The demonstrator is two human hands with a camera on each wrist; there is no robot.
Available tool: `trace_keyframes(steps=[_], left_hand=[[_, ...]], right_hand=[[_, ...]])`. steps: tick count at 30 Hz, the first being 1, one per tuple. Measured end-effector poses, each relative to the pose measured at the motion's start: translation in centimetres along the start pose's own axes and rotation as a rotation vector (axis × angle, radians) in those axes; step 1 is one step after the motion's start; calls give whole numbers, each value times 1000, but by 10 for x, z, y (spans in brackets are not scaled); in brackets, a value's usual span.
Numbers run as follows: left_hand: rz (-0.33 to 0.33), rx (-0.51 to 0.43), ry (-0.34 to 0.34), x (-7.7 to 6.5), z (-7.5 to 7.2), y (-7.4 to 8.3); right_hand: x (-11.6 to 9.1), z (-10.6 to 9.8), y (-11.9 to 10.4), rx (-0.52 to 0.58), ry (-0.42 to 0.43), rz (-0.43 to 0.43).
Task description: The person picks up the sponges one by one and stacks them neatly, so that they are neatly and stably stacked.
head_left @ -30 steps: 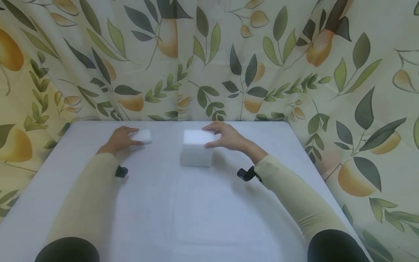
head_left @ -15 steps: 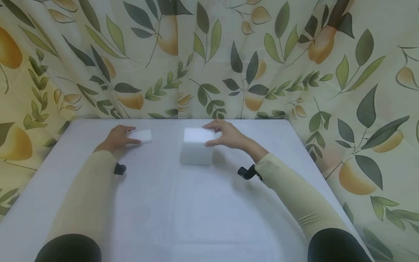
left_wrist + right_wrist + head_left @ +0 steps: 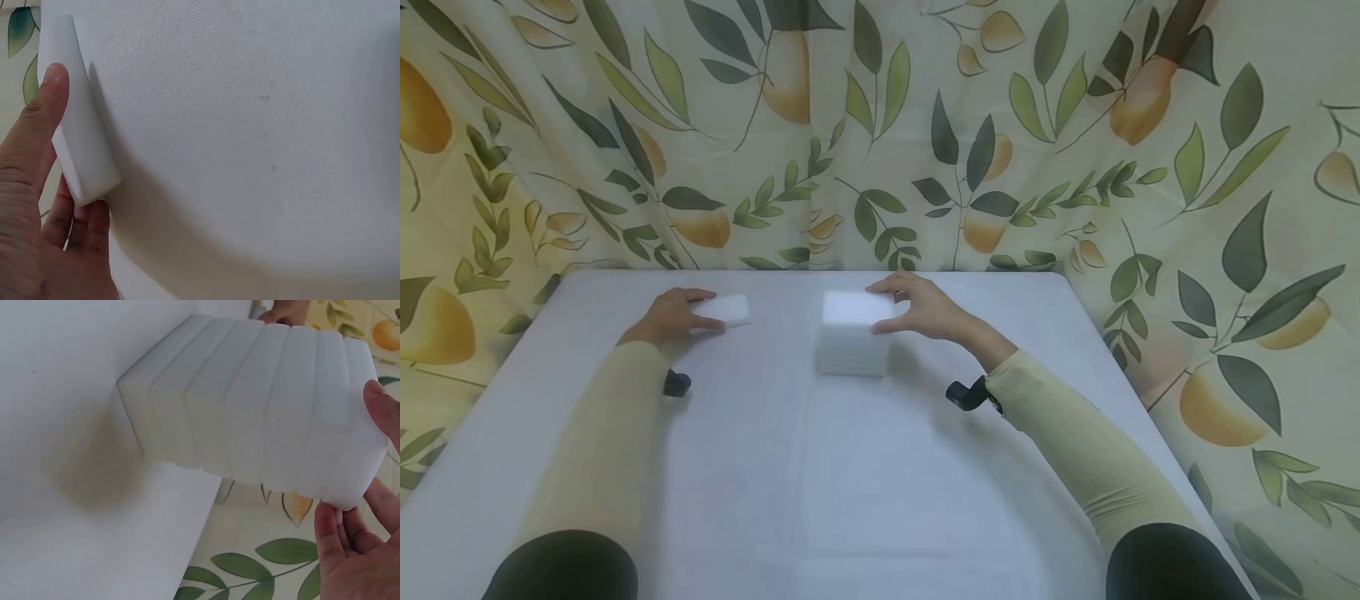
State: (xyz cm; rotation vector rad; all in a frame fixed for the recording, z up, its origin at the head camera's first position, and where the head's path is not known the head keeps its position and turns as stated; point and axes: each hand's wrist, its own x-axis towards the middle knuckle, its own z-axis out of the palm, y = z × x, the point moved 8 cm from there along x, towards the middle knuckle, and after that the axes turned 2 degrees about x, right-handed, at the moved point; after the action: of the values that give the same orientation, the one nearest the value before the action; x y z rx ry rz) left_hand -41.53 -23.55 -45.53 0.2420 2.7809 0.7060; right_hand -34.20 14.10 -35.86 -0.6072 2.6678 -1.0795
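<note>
Several white sponge blocks form an upright stack toward the back of the table. In the right wrist view, the top sponge lies between the thumb and fingers of my right hand, which grips it by its side. Left of the stack, my left hand pinches a single flat white sponge close over the table. The left wrist view shows the thumb on one face of that single sponge and the fingers under its end. A gap of bare tabletop separates it from the stack.
A white-covered table stretches from my forearms to its back edge. Behind and beside it hangs a curtain printed with leaves and fruit. A black wrist camera sits under the right wrist, another wrist camera under the left.
The single sponge in my left hand has turned slightly and now lies flatter. My right hand stays on the top of the stack, and the stack has not moved.
</note>
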Motion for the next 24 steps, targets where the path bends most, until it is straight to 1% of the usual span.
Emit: trace_keyframes(steps=[7, 10, 19, 24], left_hand=[[-5, 5, -10, -8, -2, 5], [-15, 0, -13, -10, -2, 4], [-51, 9, -32, -6, 4, -4], [-46, 17, -30, -5, 6, -4]], right_hand=[[0, 0, 0, 16, -3, -7], [0, 0, -1, 15, -4, -8], [0, -1, -1, -5, 3, -9], [0, 1, 0, -1, -1, -5]])
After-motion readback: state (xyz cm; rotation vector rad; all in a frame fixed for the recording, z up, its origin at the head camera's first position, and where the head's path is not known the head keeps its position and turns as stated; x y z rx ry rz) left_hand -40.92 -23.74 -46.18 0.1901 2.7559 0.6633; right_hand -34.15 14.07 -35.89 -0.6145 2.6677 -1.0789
